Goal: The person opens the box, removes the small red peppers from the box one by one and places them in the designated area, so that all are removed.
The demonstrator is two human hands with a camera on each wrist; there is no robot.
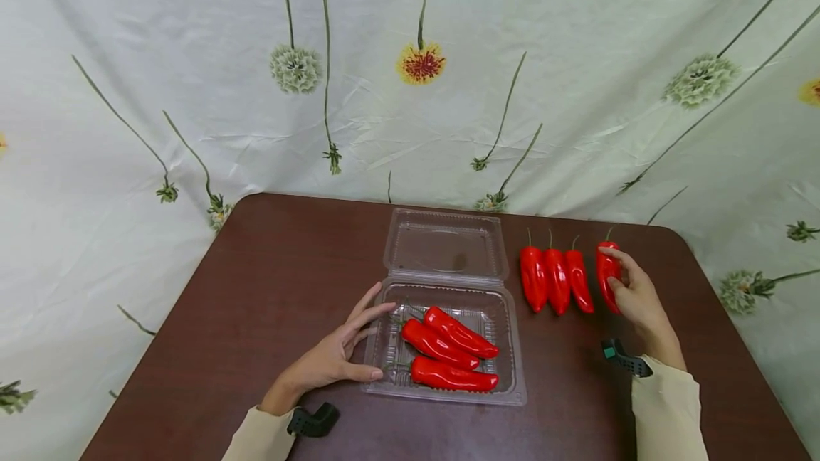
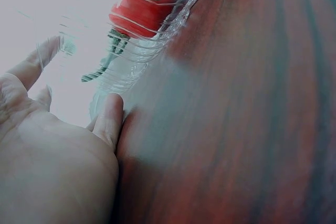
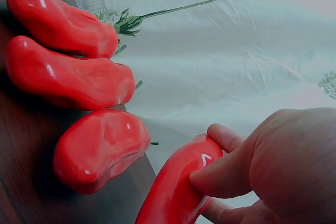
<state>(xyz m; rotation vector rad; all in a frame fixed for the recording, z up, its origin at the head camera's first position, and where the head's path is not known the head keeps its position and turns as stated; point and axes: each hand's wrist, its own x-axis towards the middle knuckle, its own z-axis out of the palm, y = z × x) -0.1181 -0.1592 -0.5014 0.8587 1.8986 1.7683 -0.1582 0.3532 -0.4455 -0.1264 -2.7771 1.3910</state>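
A red chili pepper (image 1: 607, 274) with a green stem is pinched between the thumb and fingers of my right hand (image 1: 640, 301) at the right of the table. Three more red peppers (image 1: 556, 279) lie side by side just left of it. My left hand (image 1: 327, 358) rests at the left side of a clear plastic clamshell box (image 1: 519, 375), fingers spread and fingertips at its rim. Inside the box lie three red peppers (image 1: 453, 374), stems toward the left. The right wrist view shows the held pepper (image 3: 176, 187) close, with the thumb on its side.
The box's lid (image 1: 445, 244) lies folded back toward the far edge of the dark brown table (image 1: 269, 269). A white cloth (image 1: 384, 112) printed with flowers hangs behind the table. Each wrist wears a dark band.
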